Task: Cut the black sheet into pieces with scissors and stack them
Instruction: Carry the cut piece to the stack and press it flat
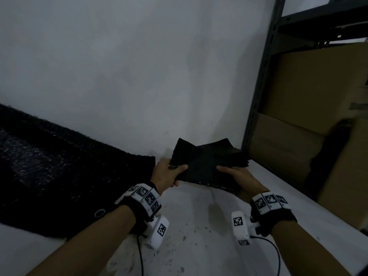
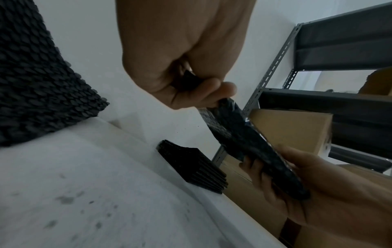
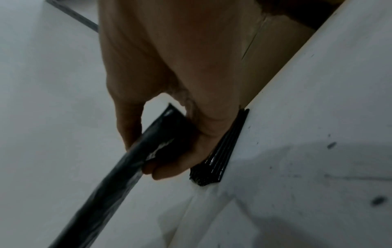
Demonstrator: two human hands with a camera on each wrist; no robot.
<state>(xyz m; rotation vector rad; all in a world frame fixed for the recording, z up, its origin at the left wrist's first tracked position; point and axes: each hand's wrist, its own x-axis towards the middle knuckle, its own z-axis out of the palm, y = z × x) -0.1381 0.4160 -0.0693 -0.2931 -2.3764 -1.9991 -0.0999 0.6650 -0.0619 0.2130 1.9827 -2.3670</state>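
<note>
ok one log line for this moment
both hands hold cut piece | above stack | not placed | scissors unseen

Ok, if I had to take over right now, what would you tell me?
Left hand: grips the left edge of a cut black piece.
Right hand: grips its right edge, fingers underneath.
The piece is held up off the white table, just in front of the stack of pieces by the wall.
The big black sheet lies to the left.
Done: several pieces cut and stacked.
Left: put this piece on the stack, then probably cut more. No scissors in view.
</note>
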